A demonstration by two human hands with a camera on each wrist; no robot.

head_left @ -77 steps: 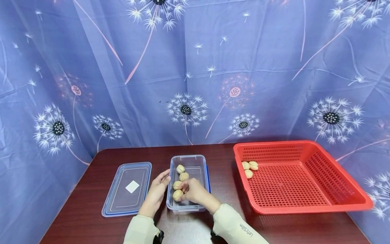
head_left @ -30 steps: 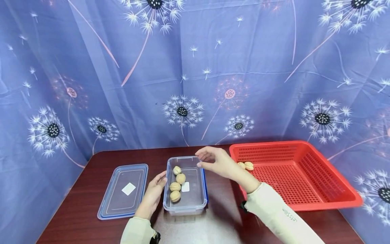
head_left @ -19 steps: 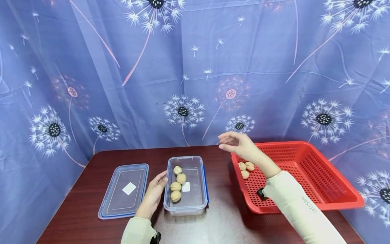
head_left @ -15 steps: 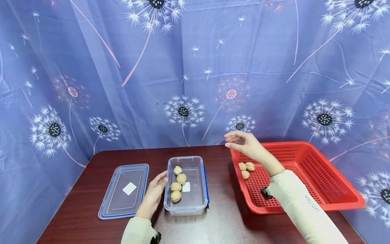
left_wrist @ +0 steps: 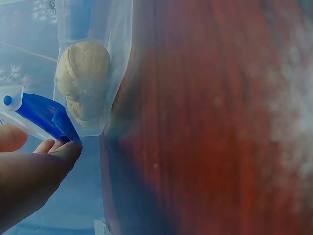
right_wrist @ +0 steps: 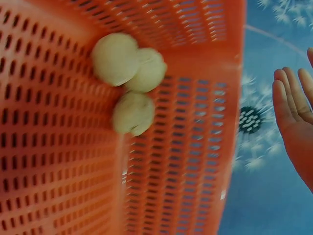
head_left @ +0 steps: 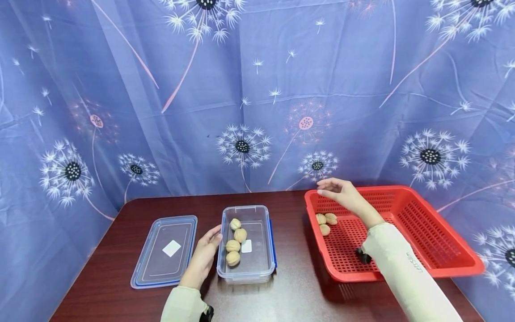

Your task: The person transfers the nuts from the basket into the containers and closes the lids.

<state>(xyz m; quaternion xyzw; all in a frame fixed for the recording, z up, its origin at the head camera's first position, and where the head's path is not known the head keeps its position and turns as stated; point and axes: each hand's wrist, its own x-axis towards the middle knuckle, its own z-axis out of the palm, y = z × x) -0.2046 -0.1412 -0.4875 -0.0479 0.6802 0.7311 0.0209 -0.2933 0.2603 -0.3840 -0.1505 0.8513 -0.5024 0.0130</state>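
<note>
Our left grip [head_left: 206, 250] rests against the near side wall of the clear container [head_left: 260, 257], its fingers relaxed and touching a blue clasp [left_wrist: 46, 115] there. Just to the right of that grip, inside the container, we see four walnuts [head_left: 240, 235] in a staggered line along the wall beside our fingers. To the left of the same grip, the blue-edged lid [head_left: 181, 264] lies flat on the tabletop [head_left: 295, 255].

Our right grip [head_left: 342, 194] hangs over the far left part of the red basket [head_left: 446, 271], holding nothing, with a moderate gap between thumb and fingers. Below it and closer to us, three more walnuts [head_left: 324, 230] sit clustered in the basket's corner. Beyond both grips hangs a blue dandelion-print curtain [head_left: 201, 156].
</note>
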